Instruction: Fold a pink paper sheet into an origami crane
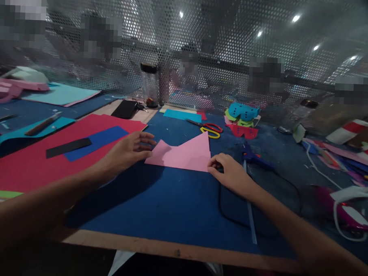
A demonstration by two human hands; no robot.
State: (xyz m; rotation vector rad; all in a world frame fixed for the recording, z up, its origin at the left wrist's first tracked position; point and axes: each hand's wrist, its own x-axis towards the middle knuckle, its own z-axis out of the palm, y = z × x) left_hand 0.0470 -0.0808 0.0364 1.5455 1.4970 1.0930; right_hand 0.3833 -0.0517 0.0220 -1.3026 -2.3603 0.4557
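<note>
A piece of pink paper [186,156] lies in front of me on the blue tabletop. Its lower edge is straight, and its top dips in the middle and rises to a tall point at the right. My left hand [130,150] hovers at the left end, fingers stretched and apart, with the thumb close to the paper's edge. At the lower right corner, my right hand [228,172] has thumb and forefinger pinched on the pink paper. Scissors [211,136] with red and yellow handles lie just behind it. A blue glue gun [258,159] rests beyond my right hand.
Red sheets [27,167] with blue [107,136] and black [68,148] strips lie left. A phone [124,109], a bottle [149,85] and cut-out paper masks [241,111] stand farther back. Cables and a magenta tool [345,210] lie right. A perforated metal screen [163,43] closes the back.
</note>
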